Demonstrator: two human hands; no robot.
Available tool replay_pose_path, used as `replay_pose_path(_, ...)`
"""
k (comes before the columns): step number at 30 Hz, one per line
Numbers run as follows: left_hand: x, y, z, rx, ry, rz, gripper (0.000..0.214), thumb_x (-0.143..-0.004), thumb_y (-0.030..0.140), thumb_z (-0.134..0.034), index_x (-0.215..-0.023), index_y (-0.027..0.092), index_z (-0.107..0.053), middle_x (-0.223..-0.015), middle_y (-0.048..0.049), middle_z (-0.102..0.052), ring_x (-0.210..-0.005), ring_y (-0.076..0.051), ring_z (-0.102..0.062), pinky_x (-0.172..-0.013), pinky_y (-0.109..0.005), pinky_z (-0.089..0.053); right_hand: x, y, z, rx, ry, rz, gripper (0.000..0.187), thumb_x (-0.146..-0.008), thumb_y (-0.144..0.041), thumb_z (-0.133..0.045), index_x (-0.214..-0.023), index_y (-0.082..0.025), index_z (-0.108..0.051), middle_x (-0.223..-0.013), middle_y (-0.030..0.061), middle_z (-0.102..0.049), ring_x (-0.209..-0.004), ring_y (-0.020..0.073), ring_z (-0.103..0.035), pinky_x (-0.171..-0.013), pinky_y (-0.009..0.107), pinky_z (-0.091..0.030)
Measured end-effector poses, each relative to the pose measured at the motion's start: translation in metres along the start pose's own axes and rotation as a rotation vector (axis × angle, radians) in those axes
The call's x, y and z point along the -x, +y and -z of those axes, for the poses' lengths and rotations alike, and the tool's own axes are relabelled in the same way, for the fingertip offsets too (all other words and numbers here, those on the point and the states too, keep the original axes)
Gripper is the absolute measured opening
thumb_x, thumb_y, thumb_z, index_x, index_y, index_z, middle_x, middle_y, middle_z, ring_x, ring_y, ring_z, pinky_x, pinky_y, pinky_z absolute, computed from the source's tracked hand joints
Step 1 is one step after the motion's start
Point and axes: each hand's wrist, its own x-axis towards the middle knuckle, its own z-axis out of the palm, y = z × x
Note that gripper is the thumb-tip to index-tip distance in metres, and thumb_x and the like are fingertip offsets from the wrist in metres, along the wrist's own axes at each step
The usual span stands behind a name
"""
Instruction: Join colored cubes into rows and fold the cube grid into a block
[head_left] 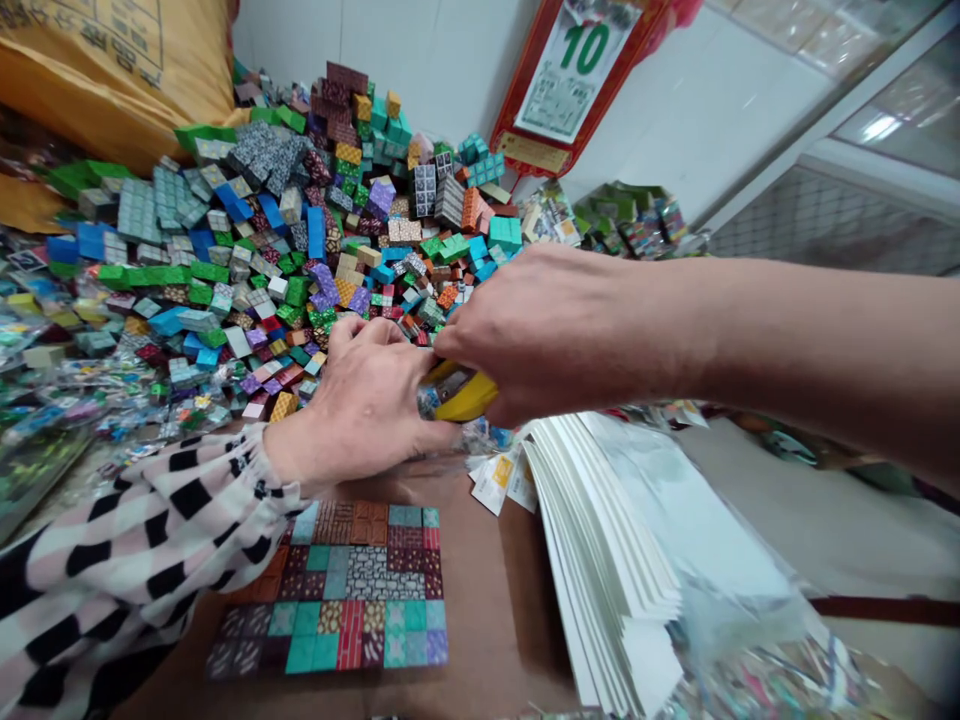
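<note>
Where left hand (pixel 364 400) meets right hand (pixel 525 330), a yellow object (pixel 469 399) seems held.

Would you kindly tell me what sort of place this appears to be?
Probably a small toy workshop or packing room, judging by the large heap of small patterned blocks, the bulky printed yellow sack and the stack of white sheets.

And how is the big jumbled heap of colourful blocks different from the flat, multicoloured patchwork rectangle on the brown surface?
The big jumbled heap of colourful blocks rises high, while the flat, multicoloured patchwork rectangle lies low. The heap's blocks tilt every way; the rectangle's pieces line up edge to edge. The heap spreads much wider than the rectangle. Both show teal and purple.
</note>
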Motion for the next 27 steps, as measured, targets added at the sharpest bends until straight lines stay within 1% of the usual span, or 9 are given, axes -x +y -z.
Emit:
replay_pose_path(4,0.0,-0.001,-0.001,0.013,-0.009,-0.02,0.038,-0.063,0.055,-0.067,-0.076,0.02,-0.064,-0.07,-0.0023,-0.058,-0.084,-0.025,-0.049,-0.083,-0.043,-0.029,-0.006,0.0,0.004,-0.033,-0.081,-0.023,0.024,-0.058,-0.035,-0.076,-0.063,-0.018,-0.061,-0.041,-0.0066,-0.036,-0.067,0.0223,-0.061,-0.065,0.037,-0.044)
replay_pose_path(7,0.0,-0.002,-0.004,0.014,0.024,-0.011,0.036,-0.061,0.053,-0.067,-0.072,0.02,-0.062,-0.067,-0.0013,-0.055,-0.08,-0.024,-0.05,-0.081,-0.041,-0.031,-0.008,-0.001,0.001,-0.088,-0.05,-0.043,0.03,-0.053,-0.035,-0.079,-0.056,-0.017,-0.055,-0.039,-0.0077,-0.027,-0.061,0.0219,-0.06,-0.064,0.038,-0.045)
replay_pose_path(9,0.0,-0.002,-0.006,0.014,0.049,0.015,0.033,-0.059,0.05,-0.069,-0.07,0.02,-0.06,-0.069,-0.0015,-0.055,-0.079,-0.023,-0.05,-0.082,-0.041,-0.033,-0.008,-0.003,-0.004,-0.071,-0.001,-0.016,0.028,-0.056,-0.026,-0.076,-0.053,-0.016,-0.05,-0.042,-0.0067,-0.031,-0.058,0.0189,-0.058,-0.063,0.036,-0.045)
replay_pose_path(12,0.0,-0.001,-0.008,0.014,0.074,0.059,0.033,-0.056,0.046,-0.07,-0.074,0.019,-0.06,-0.076,-0.0032,-0.057,-0.081,-0.024,-0.052,-0.084,-0.042,-0.034,-0.007,-0.007,-0.013,0.037,0.065,0.04,0.023,-0.062,-0.011,-0.065,-0.055,-0.017,-0.044,-0.05,-0.0032,-0.042,-0.059,0.0176,-0.058,-0.061,0.033,-0.043)
replay_pose_path(14,-0.001,0.0,-0.008,0.008,0.073,0.081,0.037,-0.055,0.047,-0.07,-0.079,0.019,-0.06,-0.078,-0.0036,-0.057,-0.082,-0.025,-0.052,-0.084,-0.042,-0.035,-0.008,-0.008,-0.019,0.07,0.063,0.033,0.023,-0.064,-0.01,-0.062,-0.057,-0.018,-0.042,-0.053,-0.0017,-0.044,-0.062,0.0191,-0.059,-0.061,0.033,-0.043)
replay_pose_path(17,-0.001,0.002,-0.007,0.016,0.046,0.111,0.043,-0.055,0.046,-0.07,-0.085,0.019,-0.058,-0.078,-0.0044,-0.058,-0.083,-0.027,-0.053,-0.084,-0.042,-0.036,-0.011,-0.007,-0.022,0.053,0.013,0.002,0.025,-0.064,-0.016,-0.064,-0.057,-0.019,-0.04,-0.053,-0.0015,-0.043,-0.064,0.0212,-0.061,-0.061,0.035,-0.043)
replay_pose_path(20,-0.001,0.003,-0.007,0.084,0.068,0.132,0.052,-0.055,0.041,-0.072,-0.098,0.017,-0.054,-0.087,-0.006,-0.063,-0.089,-0.028,-0.056,-0.086,-0.043,-0.036,-0.014,-0.005,-0.024,0.016,0.053,0.018,0.028,-0.069,-0.02,-0.063,-0.054,-0.019,-0.04,-0.053,-0.0011,-0.045,-0.067,0.0194,-0.062,-0.063,0.035,-0.045)
replay_pose_path(24,0.0,0.003,-0.009,0.173,0.099,0.137,0.077,-0.055,0.035,-0.073,-0.124,0.017,-0.043,-0.098,-0.0061,-0.067,-0.099,-0.029,-0.059,-0.094,-0.043,-0.033,-0.013,-0.002,-0.032,-0.069,0.173,0.035,0.029,-0.065,-0.016,-0.067,-0.05,-0.018,-0.042,-0.054,-0.0007,-0.048,-0.07,0.0186,-0.061,-0.066,0.035,-0.047)
replay_pose_path(27,0.0,0.002,-0.012,0.185,0.089,0.12,0.095,-0.058,0.035,-0.072,-0.14,0.018,-0.026,-0.099,-0.0046,-0.068,-0.104,-0.029,-0.059,-0.099,-0.044,-0.031,-0.013,0.0,-0.045,-0.244,0.278,0.056,0.036,-0.076,-0.022,-0.06,-0.046,-0.018,-0.039,-0.05,0.0,-0.043,-0.074,0.0187,-0.062,-0.071,0.037,-0.047)
